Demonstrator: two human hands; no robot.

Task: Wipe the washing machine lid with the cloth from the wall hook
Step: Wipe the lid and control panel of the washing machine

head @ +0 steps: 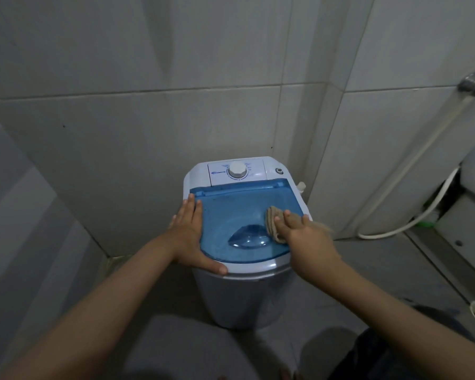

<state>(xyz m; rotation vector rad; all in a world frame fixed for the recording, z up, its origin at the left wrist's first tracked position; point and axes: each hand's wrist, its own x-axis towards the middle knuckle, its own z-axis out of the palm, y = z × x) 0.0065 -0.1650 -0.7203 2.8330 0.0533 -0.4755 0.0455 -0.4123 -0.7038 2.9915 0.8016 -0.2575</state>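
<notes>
Fingers [191, 208] straight, both | right hand [307, 239] presses cloth [272, 219] onto lid [239, 208] | left hand [188, 238] flat (lid's left edge)

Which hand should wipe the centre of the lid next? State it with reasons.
Right. The right hand presses the cloth onto the blue lid, close beside its centre. The left hand lies flat on the washing machine at its left rim, holding no cloth.

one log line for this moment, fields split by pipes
phase: wiping | right hand: presses crumpled beige cloth on translucent blue plastic lid, right side | left hand: flat on lid's left edge
</notes>
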